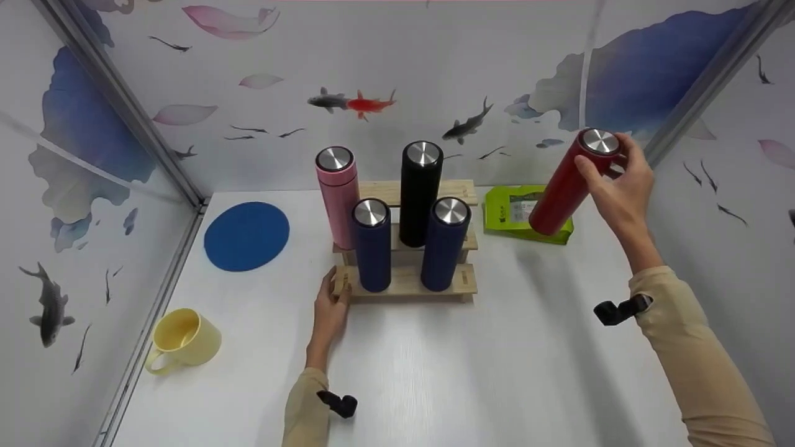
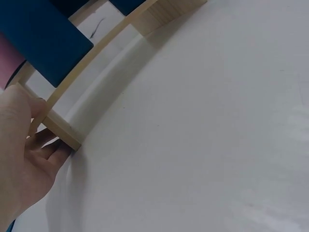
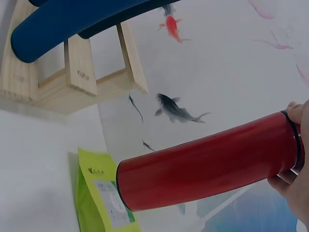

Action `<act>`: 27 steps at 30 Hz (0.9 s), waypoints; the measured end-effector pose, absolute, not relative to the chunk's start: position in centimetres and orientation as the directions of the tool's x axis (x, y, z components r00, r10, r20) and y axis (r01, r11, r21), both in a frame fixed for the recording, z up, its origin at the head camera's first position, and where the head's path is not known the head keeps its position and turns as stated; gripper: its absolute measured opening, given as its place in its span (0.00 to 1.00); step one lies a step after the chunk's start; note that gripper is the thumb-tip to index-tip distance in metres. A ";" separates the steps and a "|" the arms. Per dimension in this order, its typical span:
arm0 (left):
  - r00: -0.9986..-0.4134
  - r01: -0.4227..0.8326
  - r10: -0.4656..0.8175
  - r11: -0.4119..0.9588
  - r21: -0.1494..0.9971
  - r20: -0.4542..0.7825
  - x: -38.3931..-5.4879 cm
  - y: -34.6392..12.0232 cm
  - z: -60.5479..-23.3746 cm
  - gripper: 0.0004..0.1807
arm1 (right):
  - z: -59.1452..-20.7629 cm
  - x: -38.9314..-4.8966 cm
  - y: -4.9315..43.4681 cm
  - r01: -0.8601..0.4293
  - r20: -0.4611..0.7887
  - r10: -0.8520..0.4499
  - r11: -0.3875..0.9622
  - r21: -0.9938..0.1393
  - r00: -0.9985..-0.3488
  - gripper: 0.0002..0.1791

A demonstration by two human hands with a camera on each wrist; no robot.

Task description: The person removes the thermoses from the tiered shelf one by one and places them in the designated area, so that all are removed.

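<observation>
My right hand (image 1: 624, 186) grips a red thermos flask (image 1: 562, 189) near its silver lid and holds it tilted in the air, above and beside a green bag (image 1: 497, 211). The flask's base points toward the bag in the right wrist view. With thumb and fingers my left hand (image 1: 330, 310) grips the left end of the lowest step of a wooden stepped rack (image 1: 407, 280). Two blue flasks (image 1: 374, 254) stand on that lowest step. Behind them, a pink flask (image 1: 338, 205) and a black flask (image 1: 421, 192) stand on the middle step. The top step (image 1: 379, 192) shows behind these.
A round blue mat (image 1: 246, 236) lies on the white table (image 1: 397, 385) at the left. Nearer the front left stands a yellow mug (image 1: 192, 338). Printed panels (image 1: 372, 49) with metal-framed corners wall the table at the back and sides.
</observation>
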State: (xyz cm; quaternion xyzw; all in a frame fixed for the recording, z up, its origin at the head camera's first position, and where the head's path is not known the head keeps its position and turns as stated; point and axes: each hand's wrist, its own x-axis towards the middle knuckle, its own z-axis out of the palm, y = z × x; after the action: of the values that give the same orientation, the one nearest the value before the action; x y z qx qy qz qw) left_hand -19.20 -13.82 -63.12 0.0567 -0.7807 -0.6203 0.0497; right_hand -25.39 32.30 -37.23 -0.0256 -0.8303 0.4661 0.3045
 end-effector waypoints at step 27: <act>-0.989 -0.038 -0.148 0.185 0.982 -0.011 -19.2 -13.9 -63.5 0.33 | -40.2 -25.5 38.2 -0.092 0.434 0.497 0.572 -0.815 -0.751 0.32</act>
State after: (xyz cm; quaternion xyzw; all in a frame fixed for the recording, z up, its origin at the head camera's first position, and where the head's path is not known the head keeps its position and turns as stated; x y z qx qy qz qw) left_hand -19.21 -13.86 -63.46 0.0605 -0.7685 -0.6356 0.0431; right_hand -25.51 38.21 -40.22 -0.1232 -0.8229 0.4457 0.3303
